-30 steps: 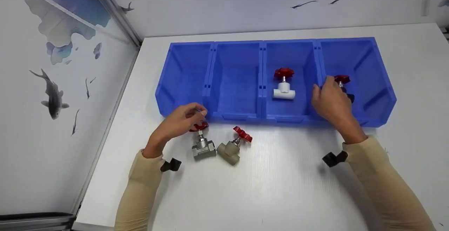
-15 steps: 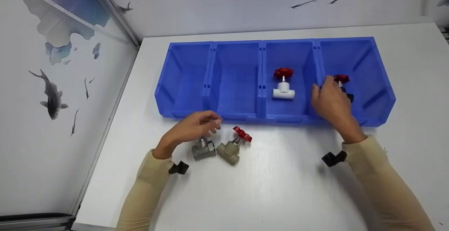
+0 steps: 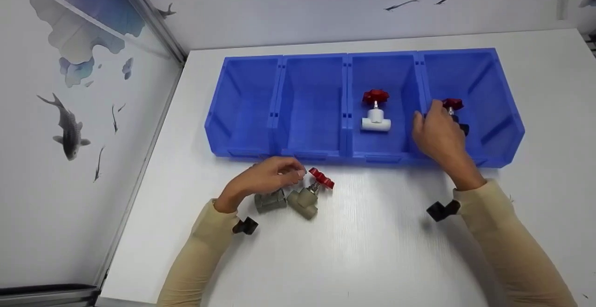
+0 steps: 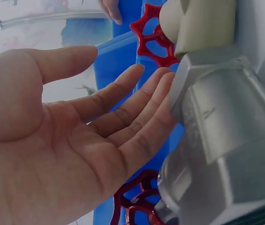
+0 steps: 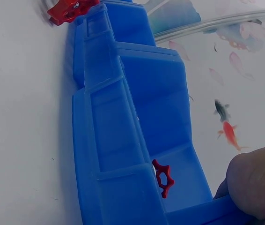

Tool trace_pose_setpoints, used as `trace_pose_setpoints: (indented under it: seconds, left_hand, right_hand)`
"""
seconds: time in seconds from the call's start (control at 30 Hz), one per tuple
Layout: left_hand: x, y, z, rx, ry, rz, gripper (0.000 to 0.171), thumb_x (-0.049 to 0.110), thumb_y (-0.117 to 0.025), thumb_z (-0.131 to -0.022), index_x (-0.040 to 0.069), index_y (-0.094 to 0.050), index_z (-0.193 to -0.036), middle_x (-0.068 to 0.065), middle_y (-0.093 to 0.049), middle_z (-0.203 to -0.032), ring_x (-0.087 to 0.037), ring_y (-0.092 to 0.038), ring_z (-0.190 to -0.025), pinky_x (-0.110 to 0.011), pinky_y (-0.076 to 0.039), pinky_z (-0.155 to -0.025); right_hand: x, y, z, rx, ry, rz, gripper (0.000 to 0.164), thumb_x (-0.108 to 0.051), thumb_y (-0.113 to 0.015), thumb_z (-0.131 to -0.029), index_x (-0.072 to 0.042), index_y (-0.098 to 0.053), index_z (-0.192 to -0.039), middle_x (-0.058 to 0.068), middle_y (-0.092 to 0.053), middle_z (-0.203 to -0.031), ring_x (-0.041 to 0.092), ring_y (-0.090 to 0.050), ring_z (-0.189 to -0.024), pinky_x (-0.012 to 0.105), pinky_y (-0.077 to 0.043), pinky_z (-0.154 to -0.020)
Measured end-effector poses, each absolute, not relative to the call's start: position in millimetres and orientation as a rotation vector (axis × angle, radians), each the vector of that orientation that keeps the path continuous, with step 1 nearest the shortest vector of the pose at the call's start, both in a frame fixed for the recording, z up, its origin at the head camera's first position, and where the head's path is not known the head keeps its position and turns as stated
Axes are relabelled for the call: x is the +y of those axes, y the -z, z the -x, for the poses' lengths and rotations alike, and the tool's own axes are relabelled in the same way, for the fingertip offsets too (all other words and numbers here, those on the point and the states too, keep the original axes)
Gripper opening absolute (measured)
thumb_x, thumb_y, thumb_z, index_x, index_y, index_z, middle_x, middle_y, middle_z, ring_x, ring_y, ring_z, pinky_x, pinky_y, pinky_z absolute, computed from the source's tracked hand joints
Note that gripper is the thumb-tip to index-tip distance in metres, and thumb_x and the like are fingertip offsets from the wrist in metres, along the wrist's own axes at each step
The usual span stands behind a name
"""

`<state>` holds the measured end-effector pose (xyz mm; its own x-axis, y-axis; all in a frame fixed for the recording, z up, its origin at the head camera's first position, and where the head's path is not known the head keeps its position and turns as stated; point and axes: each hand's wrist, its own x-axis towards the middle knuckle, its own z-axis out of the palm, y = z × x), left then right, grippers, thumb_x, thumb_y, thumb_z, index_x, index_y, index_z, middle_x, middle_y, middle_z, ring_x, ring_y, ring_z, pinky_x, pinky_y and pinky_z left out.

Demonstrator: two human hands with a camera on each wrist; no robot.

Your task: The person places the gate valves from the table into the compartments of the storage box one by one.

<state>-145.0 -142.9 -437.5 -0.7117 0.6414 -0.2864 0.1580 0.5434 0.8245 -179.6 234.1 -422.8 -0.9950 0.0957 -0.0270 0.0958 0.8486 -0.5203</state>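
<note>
My left hand [image 3: 270, 176] hovers palm-in over a silver metal valve [image 3: 270, 202], its fingers loosely bent and holding nothing. The hand hides that valve's red wheel in the head view; the left wrist view shows the wheel [image 4: 144, 199] below the fingers. Close to my left fingertips lies a beige valve [image 3: 303, 201] with a red handwheel [image 3: 321, 178]. My right hand [image 3: 440, 132] grips the divider of the blue bins [image 5: 118, 126] between the two rightmost compartments, thumb on one side. Beside it in the rightmost compartment is a black valve [image 3: 463, 129] with a red wheel, partly hidden.
A white valve [image 3: 376, 123] with a red wheel lies in the third compartment from the left. The row of bins stands on a white table [image 3: 363, 246]. Printed wall panels [image 3: 298, 13] border the back and left.
My left hand has moved right and toward me, from the silver valve's wheel to over its body, close to the beige valve. The right hand has stayed in place.
</note>
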Motion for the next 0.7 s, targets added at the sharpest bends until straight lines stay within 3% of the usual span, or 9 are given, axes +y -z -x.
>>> trace_pose_setpoints:
  seconds: [0.23,0.47,0.7]
  left_hand:
    - [-135.6,444.2,144.2,2.168,-1.025,-0.675,0.033,0.03,-0.053,-0.103,0.005,-0.067,-0.12,-0.009,-0.069,-0.107,-0.026,-0.066,-0.099,-0.038,-0.052,-0.086]
    - [-129.3,447.6,141.2,2.167,-0.965,-0.705,0.031,0.031,-0.051,-0.103,0.011,-0.068,-0.119,0.001,-0.067,-0.107,-0.016,-0.06,-0.097,-0.036,-0.049,-0.089]
    - [-124.9,453.9,140.8,2.115,-0.996,-0.651,0.027,0.027,-0.053,-0.102,0.01,-0.068,-0.117,0.002,-0.068,-0.103,-0.014,-0.059,-0.095,-0.034,-0.047,-0.088]
  right_hand:
    - [233.4,423.2,179.1,3.035,0.854,-0.146,0.053,-0.03,-0.034,-0.106,0.016,-0.035,-0.132,0.035,-0.054,-0.105,0.054,-0.058,-0.088,0.063,-0.044,-0.069]
    - [233.6,423.2,178.1,3.053,0.861,-0.119,0.051,-0.029,-0.034,-0.106,0.017,-0.038,-0.126,0.034,-0.055,-0.096,0.053,-0.058,-0.081,0.06,-0.044,-0.062]
    - [233.6,423.1,178.3,3.043,0.869,-0.119,0.051,-0.03,-0.034,-0.106,0.017,-0.037,-0.128,0.035,-0.055,-0.099,0.055,-0.058,-0.084,0.062,-0.043,-0.065]
